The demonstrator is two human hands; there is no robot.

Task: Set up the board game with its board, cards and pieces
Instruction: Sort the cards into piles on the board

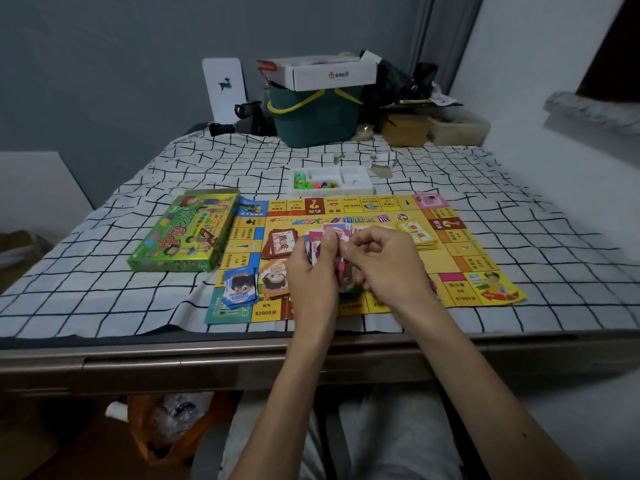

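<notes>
The yellow game board (457,258) lies flat on the checked cloth. Above its middle, my left hand (311,268) grips a stack of pink-and-white cards (320,242), and my right hand (384,261) pinches the cards at the stack's top edge. On the board lie a brown card pile (282,242), a blue banknote pile (240,285), an orange one (275,278) and a yellow card pile (417,233). A white tray (349,178) holding several small coloured pieces sits behind the board. The green game box (187,233) lies left of it.
At the table's back stand a dark green basket (315,116) with a white carton (322,72) on top, a white panel (225,88), black items and small boxes (405,128). The table's metal front edge (207,358) runs below the cloth. An orange bag (166,424) lies on the floor.
</notes>
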